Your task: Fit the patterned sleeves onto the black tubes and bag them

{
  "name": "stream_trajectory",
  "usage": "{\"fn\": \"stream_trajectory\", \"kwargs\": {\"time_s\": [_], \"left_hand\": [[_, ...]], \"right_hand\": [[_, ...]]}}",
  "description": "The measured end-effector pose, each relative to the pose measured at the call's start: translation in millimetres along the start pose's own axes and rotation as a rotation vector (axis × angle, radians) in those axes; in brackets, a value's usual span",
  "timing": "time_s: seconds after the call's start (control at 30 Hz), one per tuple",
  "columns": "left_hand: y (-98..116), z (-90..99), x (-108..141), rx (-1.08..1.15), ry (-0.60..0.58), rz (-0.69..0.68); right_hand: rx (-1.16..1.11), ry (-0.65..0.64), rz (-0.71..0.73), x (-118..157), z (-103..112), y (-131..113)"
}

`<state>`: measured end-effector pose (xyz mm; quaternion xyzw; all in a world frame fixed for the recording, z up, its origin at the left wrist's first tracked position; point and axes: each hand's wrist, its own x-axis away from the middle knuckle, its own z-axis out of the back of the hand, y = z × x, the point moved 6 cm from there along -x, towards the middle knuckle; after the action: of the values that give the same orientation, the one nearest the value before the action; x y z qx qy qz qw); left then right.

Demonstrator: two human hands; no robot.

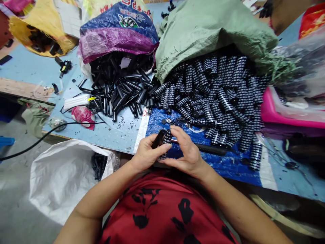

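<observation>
In front of my body, both hands meet around a short black cylinder with a silver-white pattern point(167, 137). My left hand point(144, 154) is closed on it, its thumb across the cylinder's side. A glossy black piece point(158, 139) stands beside the cylinder, also within my left hand's grip; its lower part is hidden by the fingers. My right hand point(189, 154) curves around from the other side, fingers at the cylinder's top and thumb near its lower end. Behind the right hand lies a long dark rod-like tool point(210, 149) on the blue sheet point(157, 122).
Many patterned cylinders spill from a green sack point(215, 27) at the right. Black tubes point(122, 91) spread from a blue-purple sack point(119, 37). A white sack point(58, 179) gapes at lower left. A black cable point(38, 145) crosses the left edge. A pink bin point(291, 117) stands right.
</observation>
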<state>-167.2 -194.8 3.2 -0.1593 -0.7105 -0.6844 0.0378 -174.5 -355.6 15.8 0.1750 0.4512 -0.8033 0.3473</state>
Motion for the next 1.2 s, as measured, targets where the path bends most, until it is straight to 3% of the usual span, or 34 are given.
{"fn": "stream_trajectory", "kwargs": {"time_s": [0.13,0.27,0.37,0.5,0.7,0.93,1.2], "left_hand": [[-7,-3.1,-1,0.056,0.055,0.029],[-2,-8.6,2,0.026,0.15,-0.077],[-3,-14.1,3,0.119,0.122,-0.091],[-17,-15.0,-1,0.378,0.041,0.077],[-33,-14.5,-4,0.599,-0.186,0.446],[-29,14.1,-15,0.513,0.043,0.278],[-35,-12.9,-11,0.595,-0.017,0.306]], "right_hand": [[0.11,0.04,0.056,1,2,-8],[0.208,0.084,0.126,4,1,-17],[0.268,0.118,0.15,6,3,-20],[0.329,0.096,0.18,6,4,-20],[0.277,0.002,0.161,6,-2,-14],[0.242,-0.016,-0.036,20,6,3],[0.077,-0.01,-0.023,5,-11,-7]]}}
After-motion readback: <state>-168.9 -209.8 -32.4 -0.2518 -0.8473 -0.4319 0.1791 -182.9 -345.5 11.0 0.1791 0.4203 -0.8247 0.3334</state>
